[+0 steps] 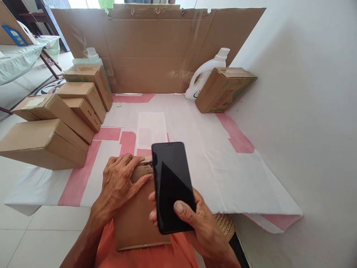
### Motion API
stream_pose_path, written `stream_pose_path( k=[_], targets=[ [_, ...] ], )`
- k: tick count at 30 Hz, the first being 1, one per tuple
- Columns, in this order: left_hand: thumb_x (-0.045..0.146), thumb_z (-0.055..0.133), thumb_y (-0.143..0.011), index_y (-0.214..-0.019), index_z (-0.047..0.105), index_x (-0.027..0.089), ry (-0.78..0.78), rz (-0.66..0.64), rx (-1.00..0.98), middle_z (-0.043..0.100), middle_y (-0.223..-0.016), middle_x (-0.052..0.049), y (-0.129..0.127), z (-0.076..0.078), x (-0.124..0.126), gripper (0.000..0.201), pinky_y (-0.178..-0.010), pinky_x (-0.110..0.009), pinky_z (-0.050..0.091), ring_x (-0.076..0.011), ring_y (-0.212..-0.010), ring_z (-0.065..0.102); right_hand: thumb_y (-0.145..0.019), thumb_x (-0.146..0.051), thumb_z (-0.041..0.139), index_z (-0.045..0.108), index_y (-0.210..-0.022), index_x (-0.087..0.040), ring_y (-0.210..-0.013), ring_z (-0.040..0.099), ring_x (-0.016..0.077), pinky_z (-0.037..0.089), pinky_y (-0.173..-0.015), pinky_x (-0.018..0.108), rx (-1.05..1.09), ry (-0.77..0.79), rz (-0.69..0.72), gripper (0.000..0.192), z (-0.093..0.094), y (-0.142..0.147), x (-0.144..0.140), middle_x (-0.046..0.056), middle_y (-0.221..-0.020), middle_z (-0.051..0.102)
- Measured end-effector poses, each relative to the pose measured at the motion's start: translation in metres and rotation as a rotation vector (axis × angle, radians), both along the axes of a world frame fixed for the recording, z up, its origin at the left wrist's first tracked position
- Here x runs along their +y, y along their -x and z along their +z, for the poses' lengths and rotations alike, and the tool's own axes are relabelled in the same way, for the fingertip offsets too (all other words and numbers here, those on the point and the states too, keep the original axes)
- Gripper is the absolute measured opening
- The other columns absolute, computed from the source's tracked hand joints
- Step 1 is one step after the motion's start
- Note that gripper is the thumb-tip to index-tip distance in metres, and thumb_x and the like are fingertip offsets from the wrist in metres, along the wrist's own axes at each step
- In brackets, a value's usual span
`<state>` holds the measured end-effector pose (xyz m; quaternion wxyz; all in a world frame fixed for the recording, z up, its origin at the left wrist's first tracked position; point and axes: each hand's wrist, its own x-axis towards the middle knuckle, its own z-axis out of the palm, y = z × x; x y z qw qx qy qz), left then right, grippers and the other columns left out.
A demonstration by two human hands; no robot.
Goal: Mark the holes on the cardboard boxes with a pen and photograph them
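My right hand (pixel 186 212) grips a black smartphone (pixel 173 178), thumb on its dark screen and fingers round the far edge. Behind and below the phone, a brown cardboard box (pixel 134 219) leans at the table's near edge, against the orange clothing. My left hand (pixel 119 178) is closed over the upper left part of this box, thumb on its face and fingers over the top edge. Dark print shows near the box's top, partly covered by the phone.
On the left, several cardboard boxes (pixel 41 137) stand in a row. A white jug (pixel 206 70) and another box (pixel 225 89) stand back right. A clear bottle (pixel 93 56) is back left. A cardboard panel (pixel 150 52) closes the rear; a wall (pixel 312 111) bounds the right.
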<state>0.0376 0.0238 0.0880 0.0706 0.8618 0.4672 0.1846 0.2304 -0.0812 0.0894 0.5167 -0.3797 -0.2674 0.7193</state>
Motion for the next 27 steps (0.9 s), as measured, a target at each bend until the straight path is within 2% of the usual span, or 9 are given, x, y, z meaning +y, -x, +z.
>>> stream_pose_path(
  k=[3,7,11,16,21,27],
  targets=[
    [0.033,0.058,-0.1,-0.105,0.068,0.023,0.004,0.003,0.007,0.068,-0.094,-0.003,0.002,0.0,-0.002,0.015,-0.084,-0.04,0.04,-0.0256,-0.089,0.064,-0.095,-0.064,0.067,0.07,-0.12,-0.02,-0.083,0.079,0.0237,0.061,-0.071,0.034,0.046,-0.017,0.068,0.051,-0.009,0.014,-0.003,0.013,-0.112,0.079],
    [0.031,0.052,-0.1,-0.09,0.063,0.022,0.008,0.004,0.017,0.066,-0.092,-0.004,0.004,-0.002,0.0,0.017,-0.082,-0.04,0.04,-0.0251,-0.085,0.062,-0.097,-0.081,0.045,0.073,-0.122,-0.018,-0.087,0.078,0.0278,0.061,-0.08,0.042,0.113,0.03,0.128,0.073,-0.023,0.021,-0.007,0.014,-0.097,0.081],
    [0.031,0.051,-0.099,-0.091,0.062,0.022,0.012,0.001,0.014,0.066,-0.093,-0.003,0.004,-0.005,0.003,0.016,-0.083,-0.04,0.04,-0.0251,-0.086,0.061,-0.095,-0.088,0.031,0.077,-0.117,-0.014,-0.09,0.078,0.0298,0.06,-0.087,0.046,0.159,0.087,0.159,0.091,-0.03,0.022,-0.009,0.016,-0.092,0.081],
    [0.033,0.053,-0.099,-0.093,0.062,0.023,0.006,0.012,0.022,0.067,-0.092,-0.004,0.002,-0.004,0.003,0.015,-0.083,-0.04,0.04,-0.0257,-0.086,0.062,-0.094,-0.088,0.033,0.077,-0.118,-0.014,-0.088,0.078,0.0289,0.061,-0.084,0.044,0.177,0.101,0.093,0.09,-0.032,0.024,-0.007,0.016,-0.094,0.081],
    [0.026,0.055,-0.096,-0.097,0.064,0.022,-0.001,0.021,0.013,0.067,-0.093,-0.003,0.002,-0.002,0.001,0.01,-0.084,-0.04,0.04,-0.0253,-0.088,0.063,-0.095,-0.087,0.033,0.077,-0.119,-0.014,-0.087,0.078,0.0276,0.061,-0.078,0.04,0.19,0.122,0.059,0.088,-0.035,0.024,-0.008,0.016,-0.098,0.081],
    [0.024,0.059,-0.092,-0.095,0.063,0.023,-0.004,0.031,0.039,0.068,-0.092,-0.003,-0.001,-0.001,-0.001,0.005,-0.084,-0.039,0.04,-0.0256,-0.088,0.064,-0.095,-0.088,0.032,0.079,-0.114,-0.01,-0.082,0.078,0.0275,0.06,-0.077,0.04,0.199,0.137,0.056,0.093,-0.037,0.022,-0.012,0.017,-0.093,0.081]
  ],
)
